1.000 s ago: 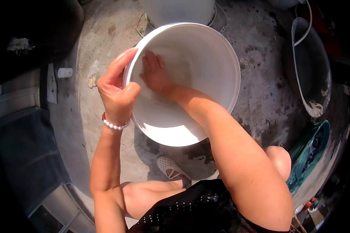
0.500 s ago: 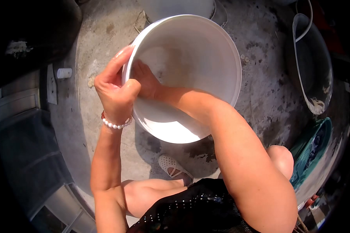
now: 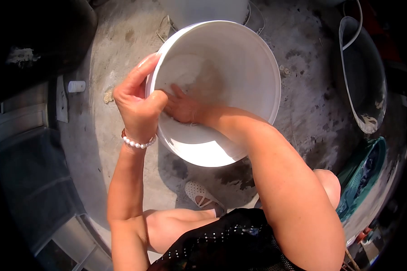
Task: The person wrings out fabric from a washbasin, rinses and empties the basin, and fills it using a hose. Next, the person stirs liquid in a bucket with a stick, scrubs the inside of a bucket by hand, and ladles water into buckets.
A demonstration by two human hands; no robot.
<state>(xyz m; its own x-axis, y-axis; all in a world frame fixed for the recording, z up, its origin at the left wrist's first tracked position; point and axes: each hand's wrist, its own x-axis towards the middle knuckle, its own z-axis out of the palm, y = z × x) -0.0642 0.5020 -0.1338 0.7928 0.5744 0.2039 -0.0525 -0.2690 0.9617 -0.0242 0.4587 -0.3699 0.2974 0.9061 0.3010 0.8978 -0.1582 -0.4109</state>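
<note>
Upper centre of frame: white plastic bucket (image 3: 246, 83), mouth facing you, your left hand (image 3: 139, 106) hooked over its rim at the left, thumb and fingers clamped on the edge, while your right hand (image 3: 182, 109) is down inside, fingers spread, seemingly flat on the inner surface; whether anything lies under that palm, cannot tell. Step in hand reads as hand-work on the bucket's inside, left bracing, right working near the brownish patch (image 3: 212, 83). Next move, as I judge it, calls for a firm left hold and your right palm pressed evenly along the wall.
</note>
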